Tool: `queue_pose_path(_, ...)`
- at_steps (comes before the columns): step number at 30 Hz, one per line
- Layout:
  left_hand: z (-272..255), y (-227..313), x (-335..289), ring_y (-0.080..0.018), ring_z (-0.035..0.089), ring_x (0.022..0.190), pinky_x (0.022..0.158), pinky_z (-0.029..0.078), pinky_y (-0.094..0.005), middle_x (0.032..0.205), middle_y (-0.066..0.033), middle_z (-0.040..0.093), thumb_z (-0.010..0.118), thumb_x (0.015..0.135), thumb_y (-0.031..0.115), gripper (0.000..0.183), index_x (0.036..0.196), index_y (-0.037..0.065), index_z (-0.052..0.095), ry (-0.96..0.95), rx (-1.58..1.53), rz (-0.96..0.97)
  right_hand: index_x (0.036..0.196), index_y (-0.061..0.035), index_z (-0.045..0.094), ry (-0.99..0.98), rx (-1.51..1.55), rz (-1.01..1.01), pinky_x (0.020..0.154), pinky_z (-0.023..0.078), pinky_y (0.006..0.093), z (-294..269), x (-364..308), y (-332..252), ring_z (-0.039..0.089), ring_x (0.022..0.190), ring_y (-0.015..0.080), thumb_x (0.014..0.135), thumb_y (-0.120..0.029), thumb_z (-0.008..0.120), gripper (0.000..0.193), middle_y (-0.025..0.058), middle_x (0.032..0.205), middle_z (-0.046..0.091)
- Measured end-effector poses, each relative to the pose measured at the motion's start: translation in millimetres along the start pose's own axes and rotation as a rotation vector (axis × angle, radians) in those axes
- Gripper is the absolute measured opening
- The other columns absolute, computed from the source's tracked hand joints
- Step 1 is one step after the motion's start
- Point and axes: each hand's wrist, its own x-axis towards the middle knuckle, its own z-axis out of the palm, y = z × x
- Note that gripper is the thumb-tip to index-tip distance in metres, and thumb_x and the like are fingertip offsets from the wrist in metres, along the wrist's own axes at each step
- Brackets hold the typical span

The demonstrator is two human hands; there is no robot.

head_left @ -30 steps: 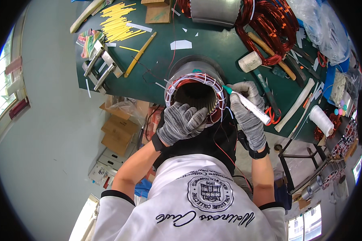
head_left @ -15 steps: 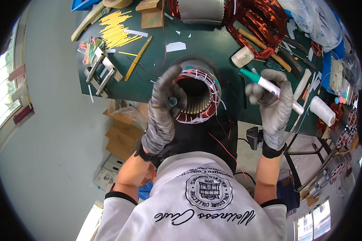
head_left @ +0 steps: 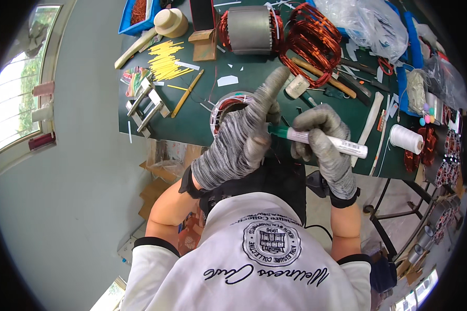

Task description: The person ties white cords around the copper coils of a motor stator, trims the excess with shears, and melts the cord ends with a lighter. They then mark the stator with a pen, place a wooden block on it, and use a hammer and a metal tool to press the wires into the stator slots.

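Observation:
My right hand (head_left: 329,140), in a grey knit glove, grips a white marker (head_left: 350,147) by its barrel. The marker's green end (head_left: 279,131) points left and meets the fingers of my left hand (head_left: 244,135). My left hand, gloved alike, has its index finger stretched upward; its thumb and other fingers are closed at the green end. They hide the small round marker cap that the earlier frame shows in them. Behind my left hand stands a motor stator (head_left: 216,115) with laced red and white windings at the table's near edge, mostly covered.
On the green table (head_left: 264,98) lie yellow sticks (head_left: 166,59), a metal frame (head_left: 148,106) and a bamboo strip (head_left: 187,93). Farther back are a second stator (head_left: 250,30) and copper wire coils (head_left: 311,44). Mallets, tools and a white thread spool (head_left: 406,139) lie right.
My hands have come together: the right moved left with the marker, the left moved right over the stator. The marker's green end now reaches my left fingers. The view has shifted.

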Motion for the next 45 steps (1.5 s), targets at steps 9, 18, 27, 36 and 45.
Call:
queue_pose_path(9, 26.8, 18.8, 0.6, -0.0371, 0.057, 0.091, 0.078, 0.045, -0.0413, 0.106, -0.0214, 0.055, 0.039, 0.079, 0.070, 0.091, 0.135, -0.002, 0.033, -0.197, 0.858, 0.188, 0.103, -0.0107, 0.052, 0.230, -0.305, -0.403, 0.050, 0.037, 0.0182, 16.7, -20.5, 44.3, 0.048, 0.061, 0.0054, 0.093, -0.033, 0.046, 0.025, -0.0029, 0.080, 0.052)
queue_pose_path(18, 31.0, 9.9, -21.3, -0.0241, 0.053, 0.101, 0.091, 0.042, -0.0378, 0.118, -0.0151, 0.047, 0.041, 0.091, 0.046, 0.062, 0.134, 0.002, 0.033, 0.637, 0.371, 0.216, 0.079, -0.0075, 0.054, 0.552, 0.651, 0.177, 0.075, 0.052, 0.0379, -161.5, -27.6, 90.9, 0.061, 0.072, 0.0210, 0.086, -0.036, 0.060, 0.030, 0.0091, 0.079, 0.061)
queue_pose_path(27, 6.6, -47.2, -106.2, -0.0174, 0.058, 0.081, 0.079, 0.046, -0.0323, 0.088, -0.0052, 0.059, 0.047, 0.093, 0.018, 0.017, 0.097, 0.006, 0.057, 0.619, 0.431, -0.078, 0.122, -0.0042, 0.049, 1.124, -1.643, -0.228, 0.086, 0.043, 0.0369, -370.8, -25.9, 98.4, 0.055, 0.096, 0.0273, 0.081, -0.034, 0.063, 0.053, 0.0147, 0.107, 0.056)
queue_pose_path(36, 17.7, -84.7, -60.8, -0.0240, 0.059, 0.082, 0.067, 0.047, -0.0348, 0.105, -0.0072, 0.061, 0.055, 0.074, 0.007, 0.031, 0.104, 0.011, 0.062, -0.169, 1.096, 0.521, 0.134, -0.0072, 0.031, 0.299, -1.532, 0.057, 0.098, 0.034, 0.0433, -96.4, 10.8, 176.8, 0.040, 0.120, 0.0361, 0.071, -0.047, 0.066, 0.083, 0.0224, 0.128, 0.040)
queue_pose_path(45, 1.2, -121.5, -26.7, -0.0251, 0.056, 0.084, 0.073, 0.046, -0.0380, 0.084, -0.0047, 0.060, 0.058, 0.075, 0.015, 0.022, 0.097, 0.011, 0.063, -0.496, 0.884, 0.597, 0.119, 0.0020, 0.048, 0.454, -0.858, -0.030, 0.088, 0.043, 0.0353, -123.9, 8.3, 203.2, 0.054, 0.100, 0.0281, 0.078, -0.024, 0.065, 0.052, 0.0171, 0.111, 0.054)
